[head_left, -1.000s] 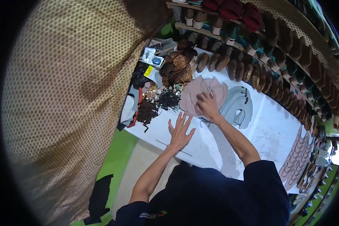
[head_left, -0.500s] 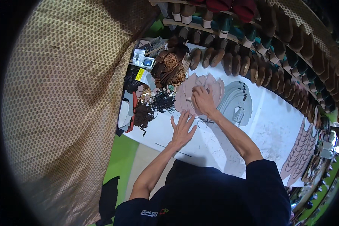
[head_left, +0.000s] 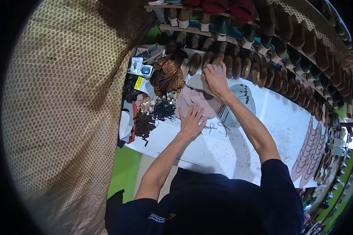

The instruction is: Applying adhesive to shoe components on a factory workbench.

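My left hand (head_left: 191, 122) lies with spread fingers on the near edge of a fanned pile of pink, curved, leather-like pieces (head_left: 188, 100). Farther off, my right hand (head_left: 215, 80) has its fingers bent over the edge of a grey curved piece (head_left: 196, 82). That grey piece spreads across the far side of the pink pile, and my fingers partly cover it. Just right of the pile, more grey curved pieces (head_left: 245, 107) overlap in a fan, with small dark strips on their far part. My right forearm hides some of them.
Dark short strips (head_left: 163, 109) and brown strips (head_left: 144, 123) lie in heaps on the left of the white table (head_left: 278, 129). Leopard-print pieces (head_left: 168, 67) are behind them. Shoe lasts (head_left: 245, 67) line the back, below shelves of shoes. A patterned curtain (head_left: 66, 117) hangs left.
My right hand has moved away from me, from the pink pile to its far side. A grey piece now lies across the pink ones. My left hand stays on the near edge.
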The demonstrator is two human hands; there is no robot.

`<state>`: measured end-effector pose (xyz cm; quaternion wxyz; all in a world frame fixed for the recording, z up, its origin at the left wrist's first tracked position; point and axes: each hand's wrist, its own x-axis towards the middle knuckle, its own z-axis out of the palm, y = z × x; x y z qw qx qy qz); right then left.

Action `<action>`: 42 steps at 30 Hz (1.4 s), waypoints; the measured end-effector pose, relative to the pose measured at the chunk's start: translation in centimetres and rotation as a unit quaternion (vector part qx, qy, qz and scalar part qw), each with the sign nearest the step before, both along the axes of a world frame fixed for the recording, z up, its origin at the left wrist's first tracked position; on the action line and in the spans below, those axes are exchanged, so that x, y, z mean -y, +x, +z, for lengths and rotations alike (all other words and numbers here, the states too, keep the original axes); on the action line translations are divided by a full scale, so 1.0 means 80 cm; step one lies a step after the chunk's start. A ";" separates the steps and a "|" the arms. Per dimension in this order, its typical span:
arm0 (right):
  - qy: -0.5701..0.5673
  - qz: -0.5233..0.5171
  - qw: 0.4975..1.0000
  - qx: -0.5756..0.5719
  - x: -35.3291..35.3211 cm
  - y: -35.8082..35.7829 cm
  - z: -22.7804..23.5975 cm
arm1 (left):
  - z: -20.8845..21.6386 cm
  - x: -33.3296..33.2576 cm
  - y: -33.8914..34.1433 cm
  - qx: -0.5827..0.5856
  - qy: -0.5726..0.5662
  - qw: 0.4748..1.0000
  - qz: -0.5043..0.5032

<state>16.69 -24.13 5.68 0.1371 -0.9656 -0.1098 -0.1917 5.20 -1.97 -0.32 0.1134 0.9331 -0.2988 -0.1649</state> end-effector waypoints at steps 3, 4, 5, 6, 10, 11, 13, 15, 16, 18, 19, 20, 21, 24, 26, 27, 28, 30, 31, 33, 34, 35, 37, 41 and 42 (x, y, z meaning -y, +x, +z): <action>-0.001 -0.030 0.999 0.045 0.024 0.015 0.025 | 0.005 0.002 0.001 -0.003 0.009 1.000 -0.007; 0.010 -0.041 0.997 0.061 0.032 0.018 0.037 | 0.008 0.003 0.000 -0.011 0.010 1.000 -0.007; 0.008 -0.057 0.997 0.051 0.037 0.021 0.052 | 0.008 0.002 0.000 -0.008 0.008 1.000 -0.010; 0.006 -0.058 0.997 0.054 0.040 0.022 0.069 | 0.005 -0.002 -0.001 -0.009 0.003 1.000 -0.007; 0.015 -0.073 0.993 0.091 0.059 0.001 0.120 | 0.004 -0.006 -0.006 0.008 -0.005 1.000 0.000; 0.026 -0.055 0.994 0.094 0.062 -0.014 0.133 | 0.004 -0.009 -0.010 0.009 -0.008 1.000 -0.006; 0.036 -0.042 0.994 0.092 0.067 -0.049 0.147 | 0.006 -0.016 -0.021 0.018 -0.050 0.998 0.027; 0.051 -0.052 0.995 0.068 0.078 -0.092 0.160 | 0.009 -0.023 -0.033 0.013 -0.071 0.997 0.020; 0.072 -0.053 0.995 0.041 0.082 -0.115 0.166 | 0.011 -0.027 -0.040 0.006 -0.087 0.996 0.023; 0.075 -0.069 0.994 0.025 0.089 -0.162 0.168 | 0.008 -0.043 -0.053 -0.003 -0.093 0.996 0.011; 0.073 -0.061 0.995 0.005 0.092 -0.184 0.169 | 0.006 -0.051 -0.061 -0.012 -0.096 0.995 0.009; 0.072 -0.056 0.996 -0.016 0.097 -0.208 0.169 | 0.006 -0.057 -0.069 -0.013 -0.098 0.995 -0.003; 0.055 -0.062 0.996 -0.042 0.101 -0.230 0.163 | 0.005 -0.064 -0.078 -0.020 -0.087 0.996 -0.011; 0.022 -0.089 0.993 -0.068 0.097 -0.297 0.148 | 0.003 -0.082 -0.105 -0.032 -0.080 0.996 -0.032; 0.006 -0.113 0.989 -0.091 0.086 -0.338 0.135 | 0.000 -0.091 -0.122 -0.043 -0.083 0.995 -0.040; 0.002 -0.120 0.990 -0.070 0.080 -0.361 0.121 | 0.001 -0.094 -0.131 -0.043 -0.082 0.995 -0.049; -0.002 -0.127 0.991 -0.050 0.072 -0.384 0.106 | 0.002 -0.098 -0.139 -0.040 -0.088 0.994 -0.059; -0.015 -0.140 0.990 -0.033 0.044 -0.434 0.066 | 0.001 -0.104 -0.158 -0.041 -0.099 0.991 -0.075; -0.028 -0.134 0.990 -0.032 0.027 -0.461 0.046 | 0.001 -0.105 -0.167 -0.040 -0.102 0.990 -0.085; -0.035 -0.128 0.990 -0.045 -0.010 -0.512 0.004 | 0.001 -0.108 -0.183 -0.040 -0.106 0.989 -0.099; -0.029 -0.130 0.989 -0.061 -0.031 -0.538 -0.017 | 0.001 -0.108 -0.192 -0.045 -0.108 0.987 -0.109; -0.029 -0.131 0.989 -0.067 -0.050 -0.560 -0.036 | 0.001 -0.110 -0.201 -0.051 -0.110 0.985 -0.119; -0.039 -0.148 0.981 -0.116 -0.079 -0.600 -0.071 | 0.002 -0.109 -0.216 -0.060 -0.102 0.983 -0.143; -0.004 -0.205 0.972 -0.115 -0.112 -0.630 -0.090 | -0.003 -0.121 -0.239 -0.062 -0.106 0.980 -0.159; -0.001 -0.205 0.972 -0.115 -0.115 -0.634 -0.091 | -0.003 -0.126 -0.242 -0.060 -0.112 0.980 -0.154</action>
